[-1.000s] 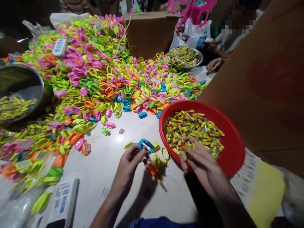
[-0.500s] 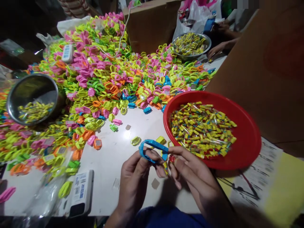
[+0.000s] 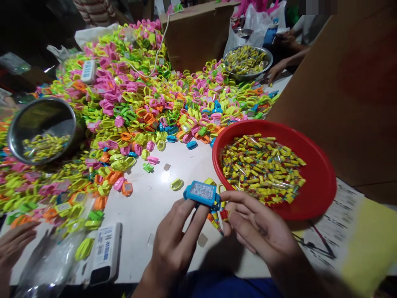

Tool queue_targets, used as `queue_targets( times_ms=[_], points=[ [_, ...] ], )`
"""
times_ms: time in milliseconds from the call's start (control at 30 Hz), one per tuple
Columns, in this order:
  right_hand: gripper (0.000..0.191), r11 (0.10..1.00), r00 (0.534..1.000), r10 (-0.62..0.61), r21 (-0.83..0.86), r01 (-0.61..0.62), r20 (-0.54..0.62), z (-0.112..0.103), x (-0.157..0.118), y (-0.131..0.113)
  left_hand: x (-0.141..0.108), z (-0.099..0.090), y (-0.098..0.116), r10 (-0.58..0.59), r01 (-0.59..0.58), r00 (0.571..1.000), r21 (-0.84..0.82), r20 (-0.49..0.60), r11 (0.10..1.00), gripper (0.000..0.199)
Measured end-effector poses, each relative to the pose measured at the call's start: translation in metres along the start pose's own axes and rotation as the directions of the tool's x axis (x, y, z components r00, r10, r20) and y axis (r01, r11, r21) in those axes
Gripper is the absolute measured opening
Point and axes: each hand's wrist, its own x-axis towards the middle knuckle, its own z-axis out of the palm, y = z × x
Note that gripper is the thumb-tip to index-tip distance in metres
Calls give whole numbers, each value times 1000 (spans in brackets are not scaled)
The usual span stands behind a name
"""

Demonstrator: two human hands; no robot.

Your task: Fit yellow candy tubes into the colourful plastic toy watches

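Note:
A blue toy watch [image 3: 202, 193] is held over the white table [image 3: 136, 215], its rectangular clear face turned up. My left hand [image 3: 176, 231] grips it from below and in front, with fingers at its near side. My right hand [image 3: 257, 227] is closed just right of the watch, thumb and fingers pinching a small red and yellow wrapped piece [image 3: 223, 214]. Another colourful wrapped piece [image 3: 215, 222] shows beneath the watch, between the hands. A yellow-green toy watch [image 3: 177, 184] lies on the table beyond my left hand.
A red basin [image 3: 322, 178] of wrapped pieces stands at right. Colourful toy watches [image 3: 124, 91] are heaped behind. Metal bowls [image 3: 72, 124] stand left and back right. A white device [image 3: 105, 253] lies front left. Other people's hands show at left [image 3: 18, 240] and back right [image 3: 276, 70].
The blue watch has been turned so its face points up, and my left hand has rotated with it, knuckles now up. Another person's hand has come in at the left edge.

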Motion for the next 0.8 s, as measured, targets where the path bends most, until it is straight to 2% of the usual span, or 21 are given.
queue_targets(
  times_ms=[100,233,433,533,633,733,800],
  points=[
    [32,999,999,-6,-31,5,-36,-1,0,3,1,-1,0,17,-17,1000,34,-4,999,46],
    [31,990,994,-78,-122,67,-82,-3,2,6,6,2,-2,58,-59,998,71,14,996,40],
    [30,988,993,-94,-130,84,-70,-7,10,15,13,6,-2,97,-102,994,88,60,991,29],
    [31,986,991,-91,-149,75,-98,-9,19,28,12,5,-3,126,-135,988,93,89,986,30],
    [35,962,987,-128,-255,99,-96,-11,28,48,7,8,-7,157,-168,980,88,123,982,29],
    [45,914,982,-185,-376,153,-49,-14,38,66,-2,20,-16,175,-191,971,89,166,977,31],
    [45,885,979,-201,-434,168,-29,-21,47,72,-11,33,-24,138,-153,973,71,184,986,32]
  ],
)
